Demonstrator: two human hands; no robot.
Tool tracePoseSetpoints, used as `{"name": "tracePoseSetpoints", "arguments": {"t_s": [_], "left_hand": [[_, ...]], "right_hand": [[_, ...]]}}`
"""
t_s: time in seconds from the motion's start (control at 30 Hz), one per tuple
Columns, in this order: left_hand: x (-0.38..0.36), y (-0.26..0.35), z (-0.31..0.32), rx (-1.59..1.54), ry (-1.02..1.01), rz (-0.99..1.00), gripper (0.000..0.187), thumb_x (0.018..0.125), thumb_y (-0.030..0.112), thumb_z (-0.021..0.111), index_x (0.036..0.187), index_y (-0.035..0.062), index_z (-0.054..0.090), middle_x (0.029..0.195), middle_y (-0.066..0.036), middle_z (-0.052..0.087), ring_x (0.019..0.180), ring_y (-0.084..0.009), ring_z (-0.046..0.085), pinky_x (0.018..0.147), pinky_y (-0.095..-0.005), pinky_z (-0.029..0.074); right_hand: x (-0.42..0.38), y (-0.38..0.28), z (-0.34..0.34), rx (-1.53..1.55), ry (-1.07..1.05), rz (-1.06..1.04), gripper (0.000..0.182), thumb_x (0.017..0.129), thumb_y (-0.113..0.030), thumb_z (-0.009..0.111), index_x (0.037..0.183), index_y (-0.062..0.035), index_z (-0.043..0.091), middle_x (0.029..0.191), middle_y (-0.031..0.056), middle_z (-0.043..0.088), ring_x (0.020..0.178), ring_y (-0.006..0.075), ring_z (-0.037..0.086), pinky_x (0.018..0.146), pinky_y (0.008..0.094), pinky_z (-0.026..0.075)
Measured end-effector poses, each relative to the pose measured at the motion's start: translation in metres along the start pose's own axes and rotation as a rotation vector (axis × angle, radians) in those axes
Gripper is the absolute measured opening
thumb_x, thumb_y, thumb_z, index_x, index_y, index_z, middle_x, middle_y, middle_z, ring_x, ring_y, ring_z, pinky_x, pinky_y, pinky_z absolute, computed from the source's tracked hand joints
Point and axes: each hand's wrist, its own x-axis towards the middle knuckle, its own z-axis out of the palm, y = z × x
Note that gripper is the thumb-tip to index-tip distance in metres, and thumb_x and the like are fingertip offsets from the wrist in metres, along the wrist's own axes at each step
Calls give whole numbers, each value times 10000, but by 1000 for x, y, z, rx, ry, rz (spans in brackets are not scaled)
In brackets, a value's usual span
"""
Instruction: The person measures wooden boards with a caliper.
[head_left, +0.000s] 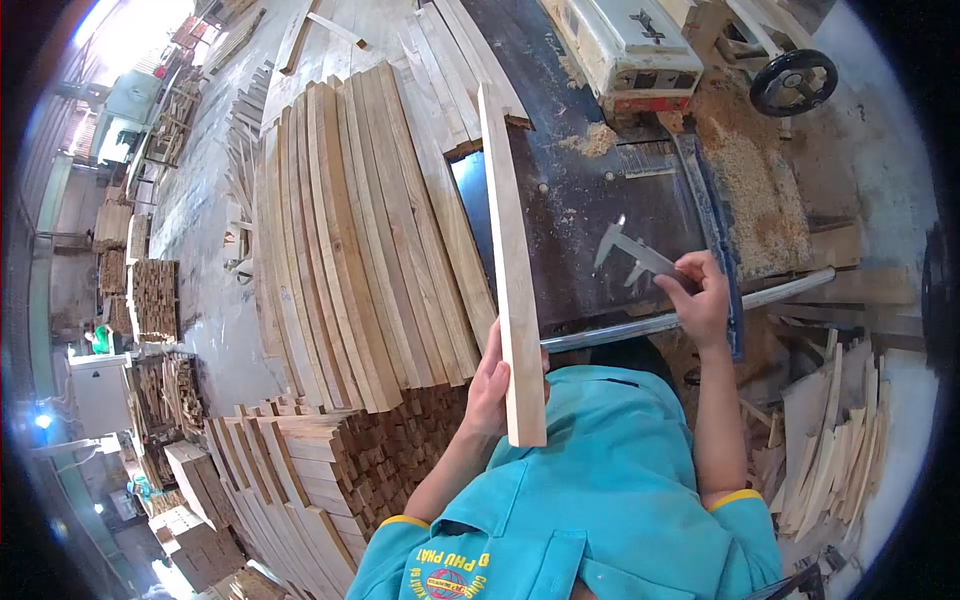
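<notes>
Clasping wooden batten [510, 240] near one end, left hand [485, 394] apparently steadies it; right of batten, right hand [704, 302] pinches slide caliper [646, 257], measuring end free.

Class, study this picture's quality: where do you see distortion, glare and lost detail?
The head view has dark, rounded corners, and its wide lens seems to bow the stacked boards; in the head view, light blows out at upper left; in the head view, the wooden strip has fairly crisp edges, while markings on the caliper in the right hand are too small to read.
</notes>
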Motion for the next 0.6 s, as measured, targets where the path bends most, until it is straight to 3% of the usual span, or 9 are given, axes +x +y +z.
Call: {"name": "tracePoseSetpoints", "arguments": {"t_s": [0.17,0.27,0.33,0.37,0.53,0.6], "left_hand": [[-19,-11,-6,-104,-108,-8,975,988,520,668,1667,145,77,1135,-169,570,935,-223,641,689,-348,598],[-20,-12,12,41,-81,1,953,996,461,665,1667,108,88,1160,-168,575,973,-233,658,764,-363,606],[-18,-17,28,187,3,56,1023,940,516,743,1647,81,146,1137,-149,599,895,-210,685,661,-356,613],[-21,-19,30,211,-33,43,924,996,395,695,1656,78,130,1195,-156,606,1002,-240,703,801,-411,625],[-26,-42,45,354,-113,96,781,1061,189,567,1672,94,90,1256,-175,611,1038,-285,728,893,-457,619],[-31,-50,59,397,-83,66,813,1046,80,567,1681,104,59,1243,-172,615,1030,-252,714,870,-397,609]], "right_hand": [[-33,11,-15,-74,49,33,339,859,-199,897,982,-65,612,837,15,641,766,111,618,731,285,514],[-49,11,-24,-36,24,133,347,855,-205,901,980,-60,612,837,11,634,777,114,618,739,289,516],[-59,14,-29,-47,43,100,345,852,-196,902,978,-59,611,838,10,633,776,112,615,741,286,516],[-63,14,-32,-57,59,73,344,849,-186,903,976,-58,611,838,9,632,776,110,611,743,283,516],[-89,12,-57,13,60,140,339,842,-161,904,995,-62,619,884,8,639,806,105,607,763,284,514],[-104,16,-70,13,76,142,338,842,-159,903,1004,-64,622,901,7,641,820,104,607,774,284,513]]}}
